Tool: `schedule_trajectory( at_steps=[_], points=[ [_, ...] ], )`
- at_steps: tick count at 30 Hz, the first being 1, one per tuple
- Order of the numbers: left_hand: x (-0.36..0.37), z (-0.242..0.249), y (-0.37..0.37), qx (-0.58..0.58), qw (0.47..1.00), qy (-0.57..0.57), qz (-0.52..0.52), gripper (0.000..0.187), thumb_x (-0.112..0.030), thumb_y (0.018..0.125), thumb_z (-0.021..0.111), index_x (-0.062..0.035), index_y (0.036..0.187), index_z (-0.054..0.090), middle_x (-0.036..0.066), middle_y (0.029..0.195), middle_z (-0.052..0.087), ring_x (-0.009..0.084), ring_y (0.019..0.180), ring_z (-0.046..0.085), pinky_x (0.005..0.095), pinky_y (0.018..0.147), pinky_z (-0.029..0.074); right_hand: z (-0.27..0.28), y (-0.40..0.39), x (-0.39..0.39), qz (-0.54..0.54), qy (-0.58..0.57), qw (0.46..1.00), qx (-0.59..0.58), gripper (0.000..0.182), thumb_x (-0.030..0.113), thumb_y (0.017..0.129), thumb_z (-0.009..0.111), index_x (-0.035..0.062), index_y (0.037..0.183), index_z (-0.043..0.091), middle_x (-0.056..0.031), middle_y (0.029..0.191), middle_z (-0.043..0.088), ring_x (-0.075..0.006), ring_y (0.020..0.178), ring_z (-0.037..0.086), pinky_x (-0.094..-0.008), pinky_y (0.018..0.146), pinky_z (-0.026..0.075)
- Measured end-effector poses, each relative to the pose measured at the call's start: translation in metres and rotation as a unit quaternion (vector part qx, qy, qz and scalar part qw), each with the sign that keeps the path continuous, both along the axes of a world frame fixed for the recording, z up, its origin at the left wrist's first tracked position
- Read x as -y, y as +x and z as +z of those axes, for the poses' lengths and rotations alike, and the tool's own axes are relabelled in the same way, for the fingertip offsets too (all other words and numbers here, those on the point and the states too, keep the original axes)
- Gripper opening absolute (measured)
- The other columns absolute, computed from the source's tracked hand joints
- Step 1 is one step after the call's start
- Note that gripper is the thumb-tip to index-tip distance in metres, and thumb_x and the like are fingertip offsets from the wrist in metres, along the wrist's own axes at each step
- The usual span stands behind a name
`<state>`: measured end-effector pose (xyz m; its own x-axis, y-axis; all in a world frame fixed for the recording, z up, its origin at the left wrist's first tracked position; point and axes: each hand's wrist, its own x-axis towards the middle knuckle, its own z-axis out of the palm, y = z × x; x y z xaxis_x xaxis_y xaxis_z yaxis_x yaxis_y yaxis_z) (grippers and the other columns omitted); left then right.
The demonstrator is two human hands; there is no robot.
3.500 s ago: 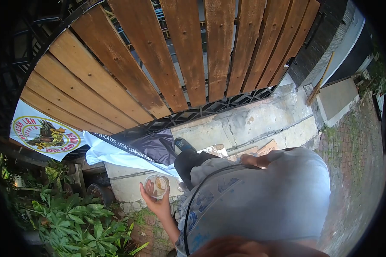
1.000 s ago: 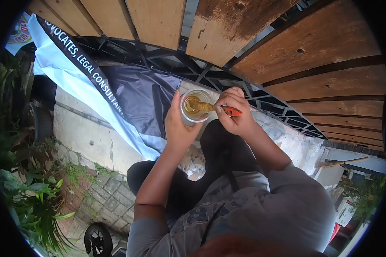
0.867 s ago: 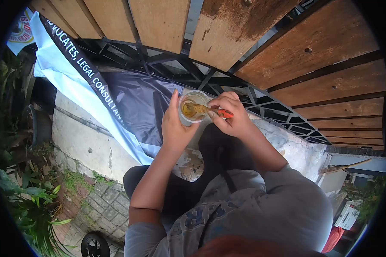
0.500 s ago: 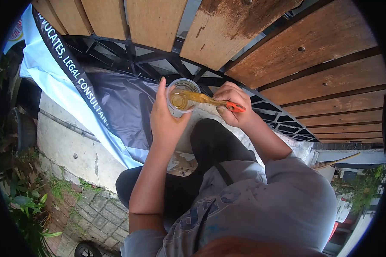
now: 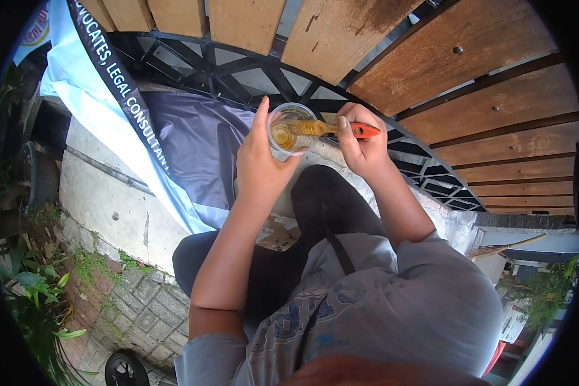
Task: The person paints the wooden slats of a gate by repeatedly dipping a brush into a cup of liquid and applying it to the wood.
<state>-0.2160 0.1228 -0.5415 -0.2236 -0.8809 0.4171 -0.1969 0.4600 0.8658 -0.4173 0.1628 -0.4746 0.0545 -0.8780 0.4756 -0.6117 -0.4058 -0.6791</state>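
Note:
My left hand is wrapped round a clear plastic cup, thumb on the near side and a finger up along its far side. A little amber liquid shows at the bottom of the cup. My right hand grips a paintbrush by its orange-red handle, thumb laid along it. The brush's wet, yellowish bristles reach across the cup's rim into its mouth. Just beyond both hands, the wooden slats are partly darkened with a brown coating.
Black metal lattice runs beneath the slats. On the left a printed banner drapes over a pale concrete ledge. Green plants and a small black wheel are at the lower left. A broom lies at the right.
The view has shifted slightly, so hands and cup appear farther right. My right hand has turned, bringing its thumb onto the brush handle, and the brush lies more level at the cup.

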Motion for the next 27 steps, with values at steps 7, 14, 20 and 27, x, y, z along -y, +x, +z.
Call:
schedule_trajectory(
  at_steps=[7,14,20,27],
  points=[
    [0.017,0.003,0.006,-0.023,1.0,0.02,0.005,0.108,-0.017,0.073,0.096,-0.0031,0.16,0.034,0.022,0.134,0.069,0.034,0.125,0.068,0.0414,0.107,0.052,0.024,-0.002,-0.001,-0.001,0.001,1.0,-0.026,0.009,0.005,0.098,0.068,-0.0004,0.1,0.061,-0.0142,0.094,0.066,-0.0264,0.08,0.065,-0.0342,0.075,0.052],
    [0.036,0.006,0.002,-0.057,0.998,0.012,0.008,0.11,-0.025,0.068,0.099,-0.0061,0.158,0.037,0.019,0.133,0.071,0.0351,0.123,0.069,0.0433,0.102,0.056,0.057,-0.013,0.008,0.054,-0.032,0.986,-0.153,0.025,0.012,0.092,0.076,0.0001,0.112,0.066,-0.0167,0.107,0.069,-0.0341,0.098,0.07,-0.0396,0.087,0.056],
    [0.041,0.007,-0.002,-0.056,0.998,-0.003,0.014,0.115,-0.031,0.063,0.101,-0.0075,0.157,0.039,0.018,0.132,0.071,0.0342,0.124,0.069,0.0427,0.104,0.055,0.083,-0.025,0.013,0.069,-0.062,0.979,-0.181,0.025,0.012,0.089,0.079,0.0002,0.109,0.068,-0.0152,0.104,0.07,-0.0323,0.095,0.07,-0.0388,0.085,0.055],
    [0.053,-0.001,-0.01,-0.093,0.995,-0.03,0.023,0.114,-0.033,0.064,0.101,-0.0089,0.157,0.04,0.016,0.132,0.072,0.0339,0.123,0.07,0.0428,0.103,0.056,0.098,-0.026,0.029,0.043,-0.098,0.968,-0.227,0.022,0.007,0.09,0.077,-0.0002,0.109,0.069,-0.0133,0.105,0.071,-0.0297,0.095,0.069,-0.0362,0.084,0.055]
  ],
)
